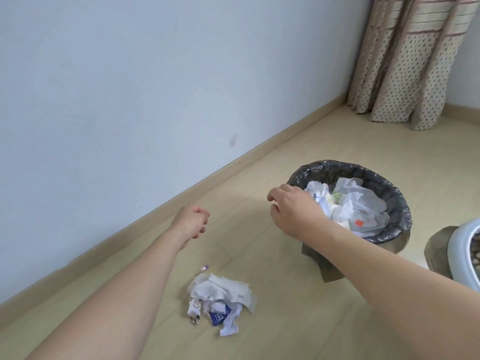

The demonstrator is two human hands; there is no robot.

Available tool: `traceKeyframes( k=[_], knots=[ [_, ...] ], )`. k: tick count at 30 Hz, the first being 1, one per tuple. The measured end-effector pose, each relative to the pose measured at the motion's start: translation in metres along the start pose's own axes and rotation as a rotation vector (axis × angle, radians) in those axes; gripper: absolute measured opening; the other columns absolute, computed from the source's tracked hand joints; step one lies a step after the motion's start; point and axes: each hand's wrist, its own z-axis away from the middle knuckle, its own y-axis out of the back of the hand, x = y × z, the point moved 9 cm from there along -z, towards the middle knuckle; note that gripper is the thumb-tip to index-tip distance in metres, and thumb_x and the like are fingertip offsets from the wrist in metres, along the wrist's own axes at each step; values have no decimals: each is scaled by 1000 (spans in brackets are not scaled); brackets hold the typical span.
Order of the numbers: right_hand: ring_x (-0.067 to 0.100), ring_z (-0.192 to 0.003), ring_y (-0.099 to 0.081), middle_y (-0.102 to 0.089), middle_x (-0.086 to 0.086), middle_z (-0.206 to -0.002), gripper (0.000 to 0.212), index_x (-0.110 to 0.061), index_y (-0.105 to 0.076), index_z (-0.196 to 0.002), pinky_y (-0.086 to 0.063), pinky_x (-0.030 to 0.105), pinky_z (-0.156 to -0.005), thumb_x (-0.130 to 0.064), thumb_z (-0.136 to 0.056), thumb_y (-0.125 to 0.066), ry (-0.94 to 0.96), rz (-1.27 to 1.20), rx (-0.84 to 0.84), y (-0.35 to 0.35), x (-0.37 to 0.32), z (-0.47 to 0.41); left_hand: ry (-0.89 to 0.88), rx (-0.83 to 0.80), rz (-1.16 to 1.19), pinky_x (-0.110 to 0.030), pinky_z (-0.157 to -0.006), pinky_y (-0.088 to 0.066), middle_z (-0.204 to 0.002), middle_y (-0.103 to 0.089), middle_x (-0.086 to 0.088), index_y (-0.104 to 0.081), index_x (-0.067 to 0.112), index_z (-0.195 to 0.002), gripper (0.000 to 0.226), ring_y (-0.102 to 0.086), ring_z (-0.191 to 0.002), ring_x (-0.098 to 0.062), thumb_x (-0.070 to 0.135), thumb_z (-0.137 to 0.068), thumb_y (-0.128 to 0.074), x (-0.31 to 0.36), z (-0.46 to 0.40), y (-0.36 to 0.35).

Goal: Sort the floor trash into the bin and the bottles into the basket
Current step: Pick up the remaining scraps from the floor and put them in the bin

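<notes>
My right fingers (272,201) loosely curled, holding nothing, hand over near rim of bin (389,193). My left fingers (204,216) curled into loose fist, empty, above floor (285,320) near wall. Bin holds crumpled paper, plastic. Trash pile (220,302) on floor between my forearms. Basket (462,242) just right of bin.

Both bare forearms reach forward and away from the camera; the left hand (193,222) is held out ahead with its fingers (204,213) curled into a loose fist, nothing visible inside it; the right hand (291,207) is extended further right, palm down, wrist slightly bent, its fingers curled downward and loosely bent, gripping nothing that shows.
</notes>
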Motion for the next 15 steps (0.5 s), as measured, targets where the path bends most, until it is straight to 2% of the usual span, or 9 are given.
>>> traceKeyframes(
  k=[3,6,8,11,13,15],
  knots=[
    [28,-103,-58,-60,3,-114,28,-18,-59,-114,-46,34,-83,-20,-92,-43,69,-14,-205,-52,-43,-1,65,5,-85,-27,-61,-41,-88,-61,-5,-65,10,-96,20,-57,-71,-21,8,-91,-46,-66,-9,22],
    [28,-102,-58,-62,4,-115,27,-18,-60,-111,-49,34,-83,-22,-92,-42,58,10,-426,-110,-68,6,76,-50,-153,-24,-58,-41,-86,-64,-4,-64,18,-85,16,-58,-71,-20,10,-90,-52,-115,-16,20],
    [28,-101,-59,-62,4,-113,26,-18,-60,-110,-50,33,-82,-22,-92,-41,33,31,-535,-147,-76,13,57,-96,-208,-26,-65,-45,-87,-65,0,-64,22,-81,13,-59,-75,-19,12,-87,-57,-140,-24,8],
    [26,-97,-60,-63,3,-110,25,-19,-60,-108,-50,32,-79,-22,-92,-41,-54,34,-637,-195,-77,20,9,-142,-291,-27,-73,-46,-90,-66,4,-66,24,-84,6,-61,-84,-17,19,-85,-62,-166,-35,-17],
    [25,-96,-60,-63,3,-110,24,-18,-59,-108,-51,32,-79,-23,-91,-43,-130,-5,-676,-218,-72,26,-36,-152,-300,-28,-72,-45,-90,-66,3,-67,20,-88,7,-61,-85,-18,27,-86,-66,-169,-40,-33],
    [23,-97,-61,-63,3,-113,28,-18,-58,-114,-51,32,-82,-28,-90,-47,-176,-30,-717,-239,-71,29,-82,-129,-260,-29,-67,-44,-84,-65,1,-65,17,-83,14,-59,-77,-19,31,-85,-69,-172,-46,-43]
  ],
)
